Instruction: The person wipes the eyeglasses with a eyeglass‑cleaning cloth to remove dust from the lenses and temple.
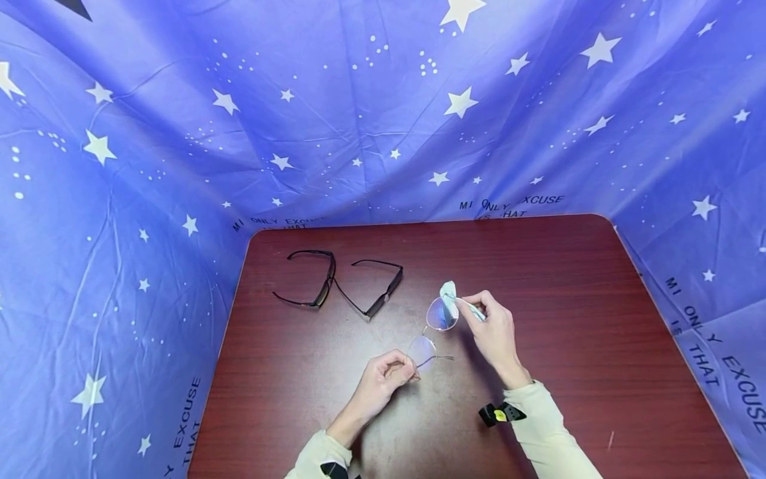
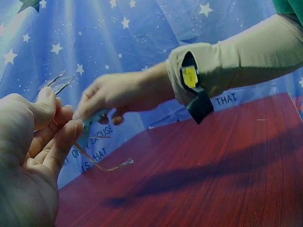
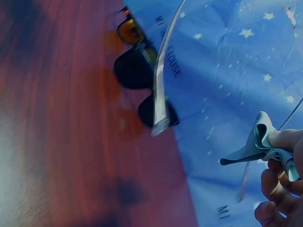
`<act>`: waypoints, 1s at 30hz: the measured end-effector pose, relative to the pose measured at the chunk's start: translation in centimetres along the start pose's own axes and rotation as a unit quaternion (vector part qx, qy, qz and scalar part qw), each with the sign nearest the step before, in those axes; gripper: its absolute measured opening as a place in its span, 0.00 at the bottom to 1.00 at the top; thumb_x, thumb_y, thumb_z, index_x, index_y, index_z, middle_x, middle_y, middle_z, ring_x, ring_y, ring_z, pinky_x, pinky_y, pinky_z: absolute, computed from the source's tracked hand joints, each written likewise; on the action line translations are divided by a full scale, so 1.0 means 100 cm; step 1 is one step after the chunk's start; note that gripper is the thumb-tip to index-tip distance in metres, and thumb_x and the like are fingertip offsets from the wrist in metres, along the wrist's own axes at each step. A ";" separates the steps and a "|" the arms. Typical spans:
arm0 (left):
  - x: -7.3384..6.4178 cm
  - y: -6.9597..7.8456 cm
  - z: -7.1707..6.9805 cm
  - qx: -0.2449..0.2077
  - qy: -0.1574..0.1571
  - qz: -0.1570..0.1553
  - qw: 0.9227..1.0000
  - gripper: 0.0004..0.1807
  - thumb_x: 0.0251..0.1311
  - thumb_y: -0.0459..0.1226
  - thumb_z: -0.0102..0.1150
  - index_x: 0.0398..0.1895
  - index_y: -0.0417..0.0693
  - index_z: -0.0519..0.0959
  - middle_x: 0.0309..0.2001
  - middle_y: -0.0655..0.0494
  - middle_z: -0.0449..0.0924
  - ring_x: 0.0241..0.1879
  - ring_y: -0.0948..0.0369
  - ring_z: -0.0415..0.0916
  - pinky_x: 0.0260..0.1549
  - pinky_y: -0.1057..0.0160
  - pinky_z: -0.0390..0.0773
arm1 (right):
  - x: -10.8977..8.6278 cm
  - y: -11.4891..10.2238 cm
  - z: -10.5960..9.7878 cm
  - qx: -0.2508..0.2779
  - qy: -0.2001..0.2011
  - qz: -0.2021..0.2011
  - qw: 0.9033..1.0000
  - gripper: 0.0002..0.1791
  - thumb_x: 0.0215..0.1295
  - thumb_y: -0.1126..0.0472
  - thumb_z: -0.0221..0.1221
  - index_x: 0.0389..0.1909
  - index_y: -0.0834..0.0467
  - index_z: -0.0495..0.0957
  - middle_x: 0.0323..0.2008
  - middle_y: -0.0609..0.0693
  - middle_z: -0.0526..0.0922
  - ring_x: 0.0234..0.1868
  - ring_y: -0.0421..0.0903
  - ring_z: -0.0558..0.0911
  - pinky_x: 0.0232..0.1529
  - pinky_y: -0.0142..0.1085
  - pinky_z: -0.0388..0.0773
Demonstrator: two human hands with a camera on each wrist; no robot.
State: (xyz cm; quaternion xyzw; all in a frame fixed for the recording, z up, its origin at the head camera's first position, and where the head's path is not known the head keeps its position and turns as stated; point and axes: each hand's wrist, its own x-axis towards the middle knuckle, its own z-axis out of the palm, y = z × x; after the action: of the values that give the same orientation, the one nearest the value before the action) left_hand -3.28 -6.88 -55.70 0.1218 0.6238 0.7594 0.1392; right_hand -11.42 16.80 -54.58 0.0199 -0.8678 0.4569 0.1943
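A pair of thin-rimmed eyeglasses (image 1: 423, 351) with clear, bluish lenses is held above the table. My left hand (image 1: 383, 380) pinches the frame by the nearer lens, thumb against fingers; in the left wrist view a thin temple (image 2: 102, 166) hangs out below the fingers. A pale blue-green cleaning cloth (image 1: 448, 291) is pinched between the thumb and fingers of my right hand (image 1: 494, 332), at the rim of the farther lens. In the right wrist view the cloth (image 3: 253, 149) is folded and bunched, and a temple (image 3: 160, 90) crosses in front of the camera.
Dark-framed glasses (image 1: 329, 276) lie unfolded at the table's far left, with black sunglasses (image 1: 392, 285) close beside them. The reddish-brown wooden table (image 1: 568, 279) is enclosed by a blue star-printed cloth backdrop (image 1: 359, 106). Both wrists wear black straps.
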 end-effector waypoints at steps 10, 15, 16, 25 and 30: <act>0.000 0.000 -0.001 -0.006 0.015 0.026 1.000 0.11 0.70 0.26 0.54 0.37 0.18 0.72 0.33 0.37 0.83 0.37 0.73 0.80 0.40 0.75 0.80 | -0.006 0.019 -0.005 -0.025 0.000 0.044 0.999 0.06 0.63 0.59 0.72 0.34 0.55 0.84 0.23 0.46 0.81 0.23 0.35 0.72 0.27 0.27 0.64; -0.001 0.000 -0.003 -0.011 0.025 0.046 0.999 0.10 0.71 0.26 0.54 0.38 0.19 0.72 0.36 0.67 0.82 0.39 0.71 0.80 0.42 0.74 0.80 | -0.008 0.020 -0.008 -0.013 -0.005 0.051 0.999 0.06 0.64 0.60 0.71 0.35 0.56 0.83 0.23 0.47 0.81 0.24 0.37 0.73 0.27 0.25 0.65; -0.001 0.000 -0.003 -0.011 0.027 0.049 0.998 0.10 0.71 0.26 0.53 0.38 0.19 0.72 0.36 0.69 0.82 0.39 0.72 0.80 0.42 0.74 0.79 | -0.009 0.020 -0.009 -0.009 -0.007 0.052 0.999 0.06 0.64 0.60 0.71 0.34 0.56 0.83 0.23 0.46 0.81 0.24 0.37 0.73 0.27 0.24 0.65; 0.000 0.002 -0.005 -0.012 0.060 0.060 0.996 0.09 0.70 0.25 0.52 0.37 0.19 0.72 0.36 0.66 0.82 0.39 0.71 0.81 0.43 0.73 0.81 | -0.010 -0.019 -0.032 0.107 -0.089 0.013 0.990 0.05 0.63 0.73 0.67 0.35 0.61 0.82 0.21 0.49 0.77 0.23 0.33 0.69 0.20 0.28 0.65; -0.003 -0.002 -0.007 0.008 0.055 0.055 0.997 0.08 0.70 0.25 0.53 0.36 0.22 0.73 0.32 0.47 0.83 0.37 0.73 0.79 0.39 0.74 0.79 | -0.003 -0.043 -0.038 0.151 -0.064 0.009 0.986 0.06 0.62 0.78 0.64 0.37 0.68 0.80 0.23 0.53 0.79 0.24 0.32 0.72 0.22 0.25 0.67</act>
State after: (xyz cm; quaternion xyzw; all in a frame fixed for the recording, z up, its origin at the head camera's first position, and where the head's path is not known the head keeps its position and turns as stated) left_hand -3.23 -7.55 -56.02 0.1154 0.6288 0.7665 0.0615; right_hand -9.01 17.31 -49.41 0.0703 -0.7999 0.5820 0.1286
